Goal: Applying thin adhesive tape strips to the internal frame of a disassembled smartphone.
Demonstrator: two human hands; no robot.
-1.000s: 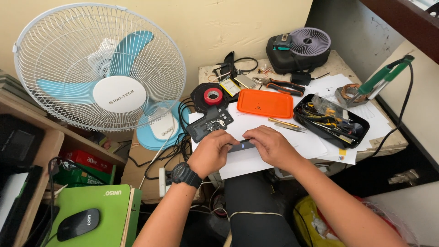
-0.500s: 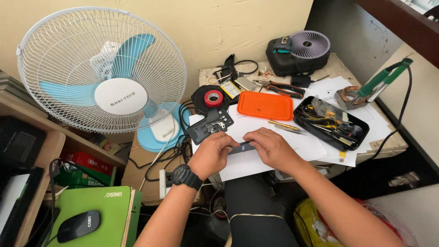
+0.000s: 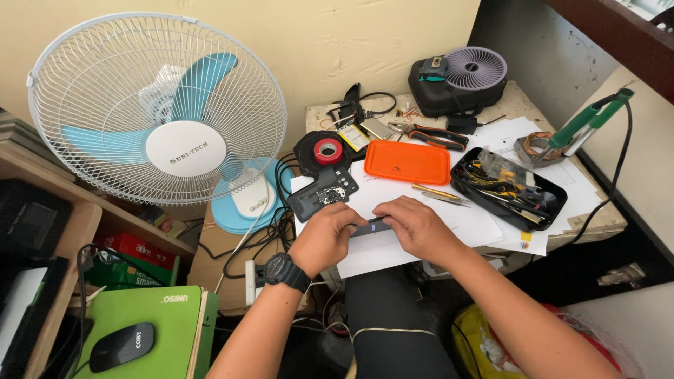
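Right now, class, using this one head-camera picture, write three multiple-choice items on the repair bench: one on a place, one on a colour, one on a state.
1. Where does the flat orange plastic tray lie?
A. on the floor
B. on the white paper, beyond both hands
C. on the green mouse pad

2. What colour are the blades of the white-caged desk fan?
A. red
B. black
C. light blue

3. How is the small dark slim device held?
A. pinched between the left hand and right hand on the paper
B. lying untouched in the black parts tray
C. raised high above the table

Key: 1 B, the tray sits on the sheets past the hands. 2 C, pale blue blades show through the cage. 3 A, both hands close on its ends, low on the paper.
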